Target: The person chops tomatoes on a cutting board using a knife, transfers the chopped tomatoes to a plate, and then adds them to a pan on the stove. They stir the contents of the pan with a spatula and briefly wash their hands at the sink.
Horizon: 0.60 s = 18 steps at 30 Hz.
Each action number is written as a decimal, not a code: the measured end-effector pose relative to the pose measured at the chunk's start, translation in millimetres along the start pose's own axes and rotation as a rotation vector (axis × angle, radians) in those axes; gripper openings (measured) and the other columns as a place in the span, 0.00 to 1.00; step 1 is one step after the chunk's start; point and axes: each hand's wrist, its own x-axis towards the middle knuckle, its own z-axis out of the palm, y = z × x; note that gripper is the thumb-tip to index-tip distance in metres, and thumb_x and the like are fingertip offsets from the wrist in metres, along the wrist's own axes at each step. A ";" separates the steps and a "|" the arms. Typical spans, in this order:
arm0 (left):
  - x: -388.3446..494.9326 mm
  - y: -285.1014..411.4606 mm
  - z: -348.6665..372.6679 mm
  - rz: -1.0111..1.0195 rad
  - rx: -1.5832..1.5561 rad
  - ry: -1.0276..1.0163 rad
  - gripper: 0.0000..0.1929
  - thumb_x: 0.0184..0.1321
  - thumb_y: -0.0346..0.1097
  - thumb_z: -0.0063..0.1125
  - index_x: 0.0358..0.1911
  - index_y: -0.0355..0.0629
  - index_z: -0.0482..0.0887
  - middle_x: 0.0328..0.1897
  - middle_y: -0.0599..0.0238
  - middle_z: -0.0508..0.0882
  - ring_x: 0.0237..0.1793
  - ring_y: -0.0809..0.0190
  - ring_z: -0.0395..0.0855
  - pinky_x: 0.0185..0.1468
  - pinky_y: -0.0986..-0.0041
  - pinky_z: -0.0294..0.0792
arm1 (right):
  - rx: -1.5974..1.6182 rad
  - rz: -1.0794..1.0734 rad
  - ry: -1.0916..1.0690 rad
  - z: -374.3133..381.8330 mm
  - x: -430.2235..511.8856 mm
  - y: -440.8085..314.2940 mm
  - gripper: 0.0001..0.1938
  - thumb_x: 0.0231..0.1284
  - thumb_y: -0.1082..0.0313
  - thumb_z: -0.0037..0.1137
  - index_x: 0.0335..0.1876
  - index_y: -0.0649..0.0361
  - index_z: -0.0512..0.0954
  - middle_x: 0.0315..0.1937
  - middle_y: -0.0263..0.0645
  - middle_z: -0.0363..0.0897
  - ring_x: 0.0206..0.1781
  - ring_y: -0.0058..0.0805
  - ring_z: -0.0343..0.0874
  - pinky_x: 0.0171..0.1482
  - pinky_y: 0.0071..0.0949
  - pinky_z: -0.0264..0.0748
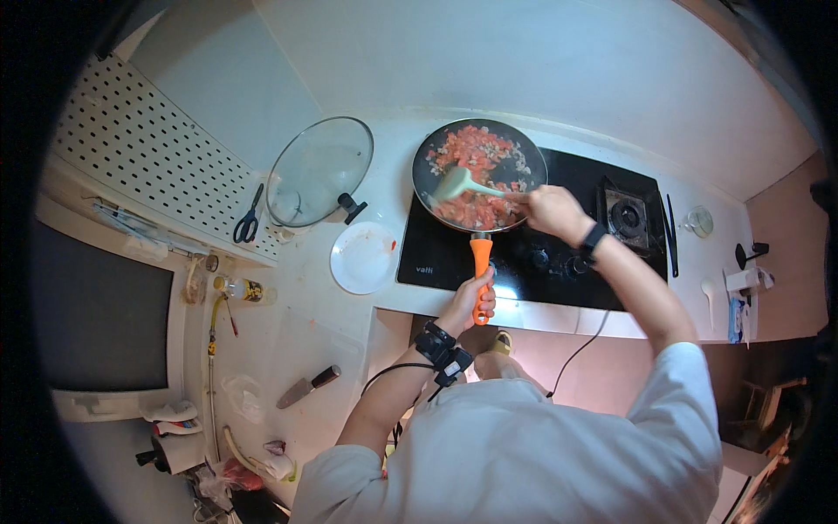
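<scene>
My left hand is closed round the orange handle of a dark frying pan on the left part of a black gas hob. Chopped reddish food, perhaps tomato, lies in the pan with small pale pieces. My right hand grips the handle of a pale green spatula, whose blurred head is in the food at the pan's left side. A white plate with a few red bits is left of the hob, near a glass lid that stands tilted.
A kitchen knife lies on the counter at the lower left. Scissors hang by the pegboard. Right of the pan is another burner; beyond it are a small glass and a white spoon. A cable hangs before the counter.
</scene>
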 end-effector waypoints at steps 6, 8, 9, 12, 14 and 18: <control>1.8 -0.6 -0.7 0.010 0.068 0.050 0.17 0.68 0.56 0.52 0.31 0.52 0.70 0.16 0.77 0.67 0.14 0.73 0.67 0.31 0.69 0.75 | 0.067 0.289 0.133 -8.2 7.4 33.6 0.15 0.63 0.66 0.51 0.53 0.48 0.82 0.30 0.53 0.81 0.34 0.51 0.82 0.38 0.45 0.80; 1.6 -1.7 -0.5 0.037 0.049 0.026 0.17 0.68 0.56 0.52 0.32 0.50 0.70 0.17 0.75 0.70 0.16 0.71 0.71 0.36 0.66 0.78 | 0.127 0.424 0.051 0.6 24.6 22.9 0.15 0.65 0.63 0.48 0.54 0.50 0.81 0.32 0.54 0.81 0.36 0.54 0.82 0.41 0.48 0.79; 0.9 -2.1 -0.5 0.048 0.036 0.033 0.18 0.68 0.55 0.53 0.33 0.50 0.71 0.17 0.74 0.72 0.16 0.69 0.73 0.38 0.64 0.79 | 0.118 0.410 -0.025 0.2 26.2 14.4 0.15 0.65 0.62 0.49 0.52 0.51 0.82 0.33 0.54 0.81 0.38 0.53 0.82 0.42 0.47 0.79; -2.5 -0.8 -7.5 0.050 0.133 0.034 0.26 0.68 0.63 0.44 0.48 0.43 0.72 0.35 0.59 0.80 0.30 0.61 0.82 0.43 0.61 0.79 | 0.104 0.368 -0.076 -43.0 -3.2 4.0 0.14 0.65 0.59 0.52 0.51 0.50 0.83 0.34 0.54 0.81 0.38 0.51 0.82 0.43 0.43 0.80; -7.2 -0.2 -21.0 0.085 0.235 0.060 0.35 0.68 0.68 0.36 0.59 0.40 0.69 0.49 0.50 0.81 0.41 0.55 0.85 0.47 0.60 0.78 | 0.113 0.355 -0.097 -85.9 -42.9 -0.2 0.12 0.64 0.62 0.54 0.47 0.54 0.84 0.32 0.53 0.82 0.36 0.47 0.84 0.42 0.40 0.81; -30.8 -2.8 -77.5 0.202 0.029 0.228 0.26 0.69 0.58 0.46 0.54 0.41 0.73 0.51 0.55 0.81 0.45 0.55 0.83 0.52 0.63 0.75 | 0.230 0.301 -0.062 -108.8 -90.8 -25.9 0.12 0.62 0.69 0.56 0.50 0.55 0.83 0.35 0.52 0.82 0.36 0.46 0.84 0.43 0.37 0.80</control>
